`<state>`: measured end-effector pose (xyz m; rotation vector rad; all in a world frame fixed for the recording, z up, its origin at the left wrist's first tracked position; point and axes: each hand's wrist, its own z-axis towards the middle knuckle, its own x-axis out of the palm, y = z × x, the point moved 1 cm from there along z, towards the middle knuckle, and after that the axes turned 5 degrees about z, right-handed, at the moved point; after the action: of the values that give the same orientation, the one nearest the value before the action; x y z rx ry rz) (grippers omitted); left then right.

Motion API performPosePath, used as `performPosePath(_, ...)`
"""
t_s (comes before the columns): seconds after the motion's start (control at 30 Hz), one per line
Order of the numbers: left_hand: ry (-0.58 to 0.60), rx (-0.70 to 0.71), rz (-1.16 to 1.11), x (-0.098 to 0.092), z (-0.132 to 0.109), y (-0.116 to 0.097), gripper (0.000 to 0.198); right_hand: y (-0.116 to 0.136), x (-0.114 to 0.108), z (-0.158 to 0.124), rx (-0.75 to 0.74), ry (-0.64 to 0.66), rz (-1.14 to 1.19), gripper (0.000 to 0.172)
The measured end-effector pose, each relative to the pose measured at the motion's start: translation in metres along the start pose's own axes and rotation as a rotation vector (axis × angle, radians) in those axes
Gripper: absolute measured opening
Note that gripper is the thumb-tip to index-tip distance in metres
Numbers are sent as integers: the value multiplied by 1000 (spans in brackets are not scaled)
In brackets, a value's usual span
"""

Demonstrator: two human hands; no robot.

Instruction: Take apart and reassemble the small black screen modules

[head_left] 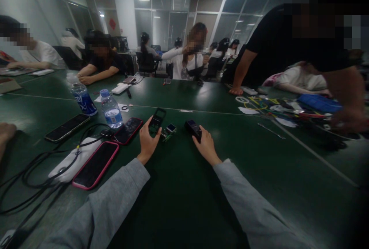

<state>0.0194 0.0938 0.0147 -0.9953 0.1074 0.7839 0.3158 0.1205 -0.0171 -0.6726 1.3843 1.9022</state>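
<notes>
My left hand (147, 143) grips a thin black plastic casing (157, 120) with a rectangular window cut in its upper end, tilted up off the table. Just right of it, on the green table (175, 180), lies a small circuit board (170, 131) with a little screen on it. My right hand (206, 146) is closed around a black box-shaped handheld device (192, 126), which has a dark display area on top. The fingertips under both objects are partly hidden.
At left are a red-edged phone (128, 130), a pink-cased phone (96, 164), a white power bank (75, 158), cables and two water bottles (112, 110). Right are a wrench (271, 130), a cable pile and a blue tray (319, 103). A person in black leans over there.
</notes>
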Motion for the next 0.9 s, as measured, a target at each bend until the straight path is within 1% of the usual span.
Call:
performPosePath(0.03,-11,-30,35,0,3,5,60,1,-1,0,2,5,-2,73)
performPosePath(0.07,19,-49,77,1,6,11,58,2,-1,0,6,9,-4,73)
performPosePath(0.1,79,-54,125,2,8,16,57,3,-2,0,11,8,-4,73)
performPosePath(0.17,241,-49,206,6,10,24,59,4,-3,-1,16,8,5,72)
performPosePath(0.23,380,-29,231,9,9,28,60,5,-3,-1,14,12,14,72)
performPosePath(0.3,452,-3,227,11,7,27,60,4,-3,-1,12,15,14,71)
performPosePath(0.5,462,28,234,10,5,17,58,2,-2,0,4,-14,-4,70)
performPosePath(0.67,459,46,277,10,6,14,55,7,-4,0,2,-20,-34,69)
performPosePath(0.8,451,69,307,10,5,14,52,8,-8,1,79,-40,-42,70)
performPosePath(0.9,454,67,307,10,5,16,52,0,-12,3,193,-125,-59,69)
